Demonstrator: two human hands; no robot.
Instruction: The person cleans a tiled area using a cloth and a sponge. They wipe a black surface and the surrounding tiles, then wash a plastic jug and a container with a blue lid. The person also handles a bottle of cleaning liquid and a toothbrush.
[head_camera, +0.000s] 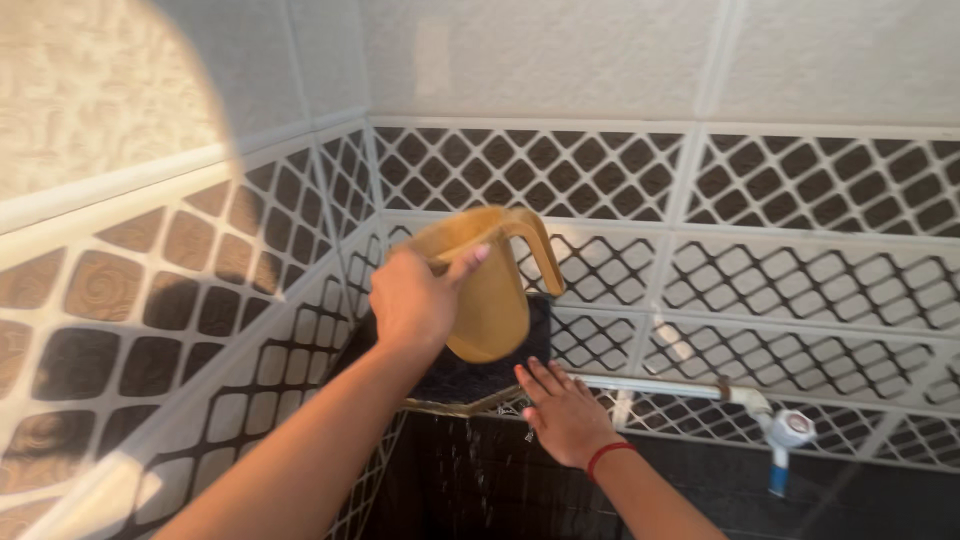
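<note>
My left hand grips the rim of a tan plastic jug and holds it raised in the tiled corner, handle pointing right. Below it sits a dark corner shelf. My right hand, with a red band at the wrist, lies flat with fingers spread on the shelf's front edge, just under the jug. Thin streaks of water fall below the shelf.
Walls carry cream tiles above and dark diamond-pattern tiles below. A white pipe runs along the right wall to a white tap with a blue handle. Sunlight falls on the left wall.
</note>
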